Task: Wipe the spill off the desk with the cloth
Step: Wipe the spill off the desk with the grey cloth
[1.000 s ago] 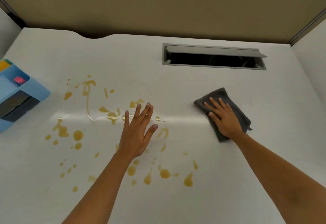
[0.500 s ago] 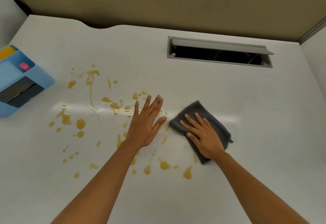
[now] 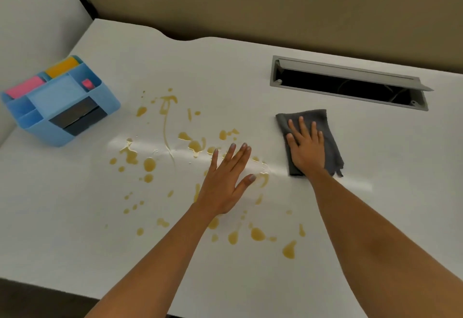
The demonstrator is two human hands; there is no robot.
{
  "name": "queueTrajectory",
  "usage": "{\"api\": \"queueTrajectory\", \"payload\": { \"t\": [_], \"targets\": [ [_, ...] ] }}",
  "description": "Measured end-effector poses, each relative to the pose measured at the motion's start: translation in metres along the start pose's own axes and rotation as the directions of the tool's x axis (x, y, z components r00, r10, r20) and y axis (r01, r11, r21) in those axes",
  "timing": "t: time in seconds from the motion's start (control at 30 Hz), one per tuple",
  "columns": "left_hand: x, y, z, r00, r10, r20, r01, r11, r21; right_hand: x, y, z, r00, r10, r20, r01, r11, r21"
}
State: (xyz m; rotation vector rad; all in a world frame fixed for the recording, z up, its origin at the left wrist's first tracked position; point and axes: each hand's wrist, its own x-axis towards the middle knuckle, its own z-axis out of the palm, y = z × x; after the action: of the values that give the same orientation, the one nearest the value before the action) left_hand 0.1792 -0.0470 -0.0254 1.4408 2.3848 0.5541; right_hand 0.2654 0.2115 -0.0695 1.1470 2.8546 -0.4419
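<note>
A yellow-brown spill (image 3: 195, 146) lies in drops and streaks over the middle of the white desk (image 3: 75, 217). More drops (image 3: 289, 249) sit near the front. My left hand (image 3: 225, 182) rests flat on the desk among the drops, fingers apart, holding nothing. My right hand (image 3: 307, 150) presses flat on a dark grey folded cloth (image 3: 314, 117). The cloth lies just right of the spill's right edge, in front of the cable slot.
A blue desk organizer (image 3: 57, 102) with pink and yellow items stands at the left edge. A grey open cable slot (image 3: 348, 85) is set into the desk at the back right. A tan partition (image 3: 250, 4) closes the back. The desk's front edge (image 3: 50, 290) runs at bottom left.
My right hand slid the cloth left up to my left hand, then back right and farther away. My left hand stayed flat in place. The view shifted.
</note>
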Motion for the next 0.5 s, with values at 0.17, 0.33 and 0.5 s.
{"api": "queueTrajectory", "payload": {
  "t": [0.17, 0.33, 0.5],
  "targets": [
    [-0.006, -0.020, -0.009, 0.998, -0.036, -0.057, 0.036, 0.999, 0.003, -0.019, -0.074, 0.024, 0.961, -0.268, 0.073, 0.268, 0.963, 0.008],
    [-0.013, -0.033, -0.011, 0.994, -0.059, -0.091, 0.059, 0.998, -0.001, -0.083, -0.076, 0.035, 0.871, -0.462, 0.166, 0.459, 0.887, 0.056],
    [-0.034, -0.058, -0.014, 0.987, -0.131, -0.092, 0.132, 0.991, 0.006, -0.102, -0.017, 0.019, 0.820, -0.537, 0.201, 0.531, 0.843, 0.084]
  ]
}}
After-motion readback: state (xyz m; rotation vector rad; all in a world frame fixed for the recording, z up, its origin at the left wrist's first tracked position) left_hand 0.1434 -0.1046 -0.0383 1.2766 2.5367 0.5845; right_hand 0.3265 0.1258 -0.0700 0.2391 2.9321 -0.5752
